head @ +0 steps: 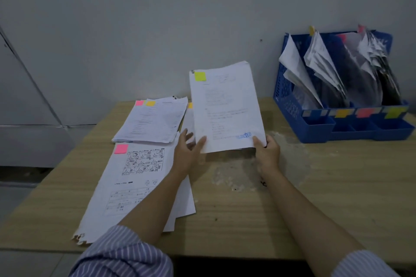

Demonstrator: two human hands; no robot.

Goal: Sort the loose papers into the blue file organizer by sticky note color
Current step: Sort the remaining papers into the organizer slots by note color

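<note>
White stapled paper sheaf with yellow-green sticky note (226, 108) is held above wooden worktop (292, 186), left of blue plastic file organizer (292, 105): pinched by right hand (266, 149), steadied by left hand (188, 148), fingers mostly straight. Risk: misfiled in wrong colour slot; crammed compartments may snag it.

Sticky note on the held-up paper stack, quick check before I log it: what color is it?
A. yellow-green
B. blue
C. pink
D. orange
A: the sticky note at the top left corner of the paper stack, which the right hand grips at its bottom edge while the left hand touches its lower left corner, is yellow-green, matching the yellow-green label on the blue file organizer.
</note>
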